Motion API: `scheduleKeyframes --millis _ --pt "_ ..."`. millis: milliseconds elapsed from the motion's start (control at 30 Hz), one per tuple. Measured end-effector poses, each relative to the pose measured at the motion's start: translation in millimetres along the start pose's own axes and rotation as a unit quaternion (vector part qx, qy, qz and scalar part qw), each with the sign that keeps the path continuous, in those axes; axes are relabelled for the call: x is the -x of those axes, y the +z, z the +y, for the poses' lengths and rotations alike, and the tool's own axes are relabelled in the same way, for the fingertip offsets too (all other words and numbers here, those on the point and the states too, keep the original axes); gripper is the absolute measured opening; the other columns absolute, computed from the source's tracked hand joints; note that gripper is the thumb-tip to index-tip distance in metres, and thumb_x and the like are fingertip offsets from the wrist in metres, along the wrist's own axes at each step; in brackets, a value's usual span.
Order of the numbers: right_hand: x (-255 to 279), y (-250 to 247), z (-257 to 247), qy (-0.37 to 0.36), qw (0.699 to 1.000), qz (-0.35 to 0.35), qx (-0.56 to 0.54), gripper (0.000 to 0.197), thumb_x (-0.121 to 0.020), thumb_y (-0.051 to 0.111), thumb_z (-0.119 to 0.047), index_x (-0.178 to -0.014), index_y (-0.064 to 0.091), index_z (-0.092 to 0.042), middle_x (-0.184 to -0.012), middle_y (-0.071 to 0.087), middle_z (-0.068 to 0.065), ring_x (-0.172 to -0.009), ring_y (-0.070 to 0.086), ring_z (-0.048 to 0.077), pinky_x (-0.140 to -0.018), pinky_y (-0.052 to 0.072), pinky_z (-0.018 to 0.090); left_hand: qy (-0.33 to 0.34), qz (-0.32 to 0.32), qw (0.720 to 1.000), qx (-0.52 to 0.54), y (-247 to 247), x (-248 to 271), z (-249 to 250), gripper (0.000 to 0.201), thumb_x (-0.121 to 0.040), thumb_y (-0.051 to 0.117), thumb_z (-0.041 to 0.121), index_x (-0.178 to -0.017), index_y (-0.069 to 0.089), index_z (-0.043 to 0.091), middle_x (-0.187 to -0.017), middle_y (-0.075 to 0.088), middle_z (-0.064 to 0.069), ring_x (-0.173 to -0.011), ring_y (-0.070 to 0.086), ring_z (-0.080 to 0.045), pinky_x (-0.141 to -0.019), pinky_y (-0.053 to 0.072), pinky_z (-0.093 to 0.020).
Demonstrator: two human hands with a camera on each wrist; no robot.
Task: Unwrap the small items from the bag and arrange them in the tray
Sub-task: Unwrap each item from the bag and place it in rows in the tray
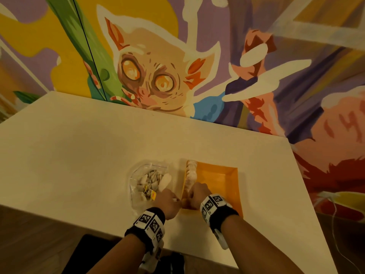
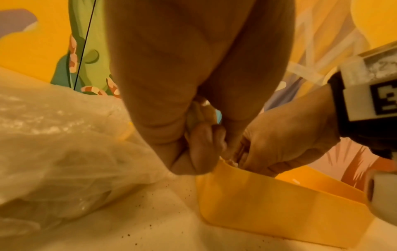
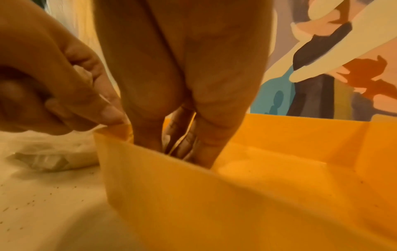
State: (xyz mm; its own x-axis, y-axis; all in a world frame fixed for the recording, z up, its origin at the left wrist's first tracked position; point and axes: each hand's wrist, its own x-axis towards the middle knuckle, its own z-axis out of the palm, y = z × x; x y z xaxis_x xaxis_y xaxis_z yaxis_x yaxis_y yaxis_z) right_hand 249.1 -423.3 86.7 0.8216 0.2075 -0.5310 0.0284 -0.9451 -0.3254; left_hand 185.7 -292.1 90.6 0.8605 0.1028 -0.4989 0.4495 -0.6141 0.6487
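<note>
White table point(image 1: 83, 155); clear bag point(image 1: 138, 175) beside orange tray point(image 1: 233, 186); crumbs point(image 2: 150, 225), prob.

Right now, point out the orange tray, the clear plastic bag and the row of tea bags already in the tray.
orange tray point(image 1: 217, 180), head view, bare floor of the tray.
clear plastic bag point(image 1: 136, 173), head view, its crinkled left side.
row of tea bags point(image 1: 191, 171), head view, middle of the row along the tray's left wall.

Mural-painted room point(image 1: 150, 76), white table point(image 1: 79, 155)
</note>
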Motion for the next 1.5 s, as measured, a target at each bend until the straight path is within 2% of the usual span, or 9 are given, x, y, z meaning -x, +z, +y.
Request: scheduleKeyframes --millis 67,233,400,533,767,900,1033,1267,1500 --pt "-6 7 -1 0.015 1.000 0.002 0.002 0.040 -0.083 0.069 -0.013 -0.055 0.041 -0.017 -0.060 0.041 0.001 -0.048 0.038 0.013 -0.041 0.029 0.020 -0.005 0.002 1.000 -0.006 1 0 0 0.028 -0.090 0.064 0.034 -0.096 0.074 0.009 -0.088 0.070 -0.010 -0.082 0.067 -0.026 -0.053 0.040 -0.022" --pt "-7 12 -3 0.020 0.999 0.031 -0.003 0.013 -0.088 0.061 -0.015 -0.075 0.060 -0.011 -0.081 0.055 0.005 -0.062 0.050 0.017 -0.043 0.030 0.018 0.004 0.012 1.000 -0.008 2 1 0 0.024 -0.091 0.062 0.029 -0.099 0.074 0.010 -0.105 0.069 -0.012 -0.095 0.065 -0.026 -0.069 0.042 -0.023" --pt "-2 6 5 0.011 0.998 0.042 -0.041 0.007 -0.082 0.068 -0.011 -0.084 0.074 -0.007 -0.084 0.070 0.004 -0.072 0.064 0.017 -0.060 0.050 0.020 0.025 -0.005 0.997 0.074 -5 5 -1 0.027 -0.087 0.070 0.028 -0.105 0.068 0.008 -0.074 0.060 0.000 -0.058 0.055 -0.012 -0.050 0.040 -0.020" --pt "9 -7 11 -0.009 0.994 0.070 -0.089 0.011 -0.076 0.077 -0.016 -0.086 0.074 -0.013 -0.091 0.072 0.002 -0.082 0.067 0.015 -0.067 0.054 0.022 0.037 -0.048 0.989 0.137 -19 12 0 0.032 -0.084 0.072 0.012 -0.113 0.059 0.014 -0.071 0.065 0.000 -0.048 0.051 -0.007 -0.046 0.043 -0.021" --pt "40 -27 -5 -0.196 0.928 0.041 -0.313 0.017 -0.081 0.076 -0.032 -0.095 0.071 -0.023 -0.091 0.069 -0.008 -0.083 0.064 0.003 -0.076 0.053 0.023 0.116 -0.094 0.974 0.168 -41 25 0 0.048 -0.080 0.066 -0.001 -0.122 0.056 0.022 -0.088 0.071 -0.007 -0.071 0.062 -0.015 -0.059 0.051 -0.029" --pt "52 -22 -16 -0.234 0.924 0.010 -0.301 0.018 -0.076 0.081 -0.029 -0.091 0.070 -0.031 -0.089 0.067 -0.011 -0.068 0.058 -0.006 -0.064 0.047 0.015 0.138 -0.114 0.967 0.180 -49 32 6 0.055 -0.081 0.063 -0.010 -0.121 0.051 0.025 -0.086 0.067 -0.006 -0.070 0.062 -0.017 -0.058 0.051 -0.030" --pt "49 -16 -14 -0.219 0.917 0.057 -0.329 0.017 -0.081 0.077 -0.022 -0.077 0.067 -0.035 -0.080 0.066 -0.010 -0.072 0.061 0.003 -0.069 0.051 0.023 0.109 -0.087 0.962 0.233 -51 36 1 0.069 -0.084 0.065 -0.007 -0.135 0.034 0.028 -0.093 0.067 -0.015 -0.073 0.069 -0.025 -0.061 0.054 -0.028" --pt "50 -13 -9 -0.154 0.876 0.073 -0.451 0.011 -0.086 0.072 -0.015 -0.089 0.063 -0.010 -0.082 0.066 0.012 -0.063 0.065 0.020 -0.065 0.058 0.042 0.106 0.060 0.939 0.323 -56 37 -4 0.019 -0.086 0.070 0.003 -0.102 0.063 -0.003 -0.088 0.071 -0.020 -0.068 0.071 -0.027 -0.060 0.057 -0.026" --pt "55 -13 -8 -0.136 0.858 0.050 -0.494 0.015 -0.088 0.069 -0.012 -0.095 0.057 -0.008 -0.089 0.063 0.014 -0.065 0.066 0.020 -0.066 0.057 0.041 0.161 0.121 0.943 0.265 -61 38 7 0.011 -0.090 0.066 0.010 -0.083 0.074 0.009 -0.071 0.070 -0.001 -0.063 0.064 -0.012 -0.057 0.052 -0.021"
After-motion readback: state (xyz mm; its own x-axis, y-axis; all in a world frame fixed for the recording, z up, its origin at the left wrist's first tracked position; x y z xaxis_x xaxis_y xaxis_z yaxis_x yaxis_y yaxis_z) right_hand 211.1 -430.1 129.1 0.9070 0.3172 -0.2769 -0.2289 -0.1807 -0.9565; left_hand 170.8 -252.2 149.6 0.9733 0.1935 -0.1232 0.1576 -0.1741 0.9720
